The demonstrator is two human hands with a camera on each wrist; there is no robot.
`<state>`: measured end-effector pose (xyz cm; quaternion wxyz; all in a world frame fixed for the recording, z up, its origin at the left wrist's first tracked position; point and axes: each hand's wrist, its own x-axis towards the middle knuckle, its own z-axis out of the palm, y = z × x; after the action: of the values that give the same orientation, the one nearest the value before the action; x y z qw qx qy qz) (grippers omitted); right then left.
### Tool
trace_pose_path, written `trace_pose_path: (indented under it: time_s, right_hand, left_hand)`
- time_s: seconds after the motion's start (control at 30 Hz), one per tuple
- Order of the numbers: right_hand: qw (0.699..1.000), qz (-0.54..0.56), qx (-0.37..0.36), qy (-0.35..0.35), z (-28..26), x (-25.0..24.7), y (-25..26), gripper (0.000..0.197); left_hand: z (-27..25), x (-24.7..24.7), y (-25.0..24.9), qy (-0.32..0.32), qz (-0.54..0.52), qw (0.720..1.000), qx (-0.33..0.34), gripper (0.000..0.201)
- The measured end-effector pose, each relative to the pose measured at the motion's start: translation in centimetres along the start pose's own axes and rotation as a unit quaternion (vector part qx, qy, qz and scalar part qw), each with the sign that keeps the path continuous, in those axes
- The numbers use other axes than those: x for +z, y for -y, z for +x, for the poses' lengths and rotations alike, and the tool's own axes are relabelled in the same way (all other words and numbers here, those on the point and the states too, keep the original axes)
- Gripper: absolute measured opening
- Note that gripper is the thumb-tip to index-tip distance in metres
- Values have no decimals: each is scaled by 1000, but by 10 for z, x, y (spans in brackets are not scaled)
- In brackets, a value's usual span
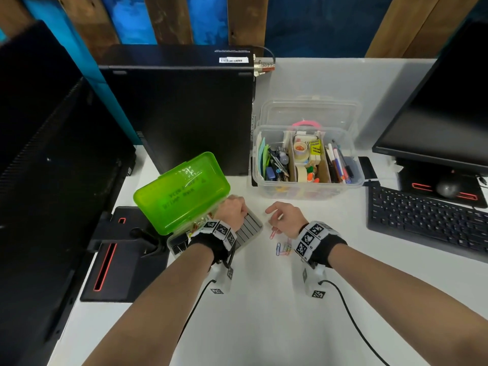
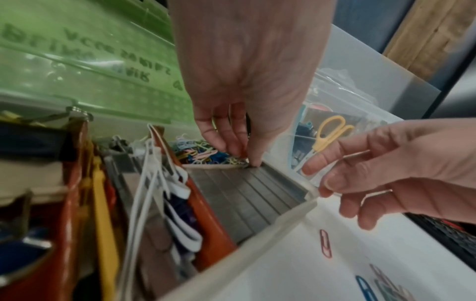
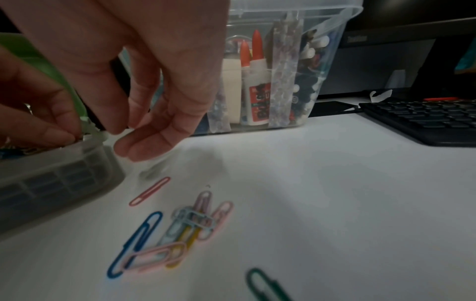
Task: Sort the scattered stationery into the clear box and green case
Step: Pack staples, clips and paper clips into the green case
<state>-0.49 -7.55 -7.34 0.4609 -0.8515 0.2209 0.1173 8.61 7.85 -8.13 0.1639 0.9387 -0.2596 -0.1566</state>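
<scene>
The green case (image 1: 182, 191) stands open at the left, its lid (image 2: 90, 61) upright. My left hand (image 1: 232, 208) reaches into its tray. There the bunched fingertips (image 2: 231, 149) touch down where the coloured paper clips (image 2: 203, 155) meet the staple strips (image 2: 244, 193); whether they pinch anything is hidden. My right hand (image 1: 274, 215) hovers just right of the case, fingers (image 3: 139, 146) loosely curled and holding nothing. Below it on the white table lie a red clip (image 3: 150, 190), a small pile of clips (image 3: 185, 230) and a green clip (image 3: 262, 285). The clear box (image 1: 309, 186) behind holds pens, tape and glue.
A black computer tower (image 1: 184, 107) stands behind the case, and a monitor (image 1: 39, 154) with its base (image 1: 124, 260) fills the left. A keyboard (image 1: 427, 220) and second monitor (image 1: 449, 101) sit at the right. Bare white table (image 1: 264, 313) lies in front.
</scene>
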Motion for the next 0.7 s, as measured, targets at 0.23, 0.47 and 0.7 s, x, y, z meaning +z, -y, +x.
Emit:
trace_pose_path:
  time_s: [0.23, 0.47, 0.7]
  right_hand:
    - [1000, 5, 18, 3, -3, -12, -3, 28]
    - [998, -39, 48, 11, -28, -44, -32, 21]
    - [984, -126, 108, 63, -69, -48, -67, 22]
  left_hand:
    - [1, -23, 8, -14, 13, 997, -75, 11]
    - [-24, -16, -27, -47, 100, 993, 43, 16]
    - [-47, 31, -89, 180, 123, 962, 164, 26]
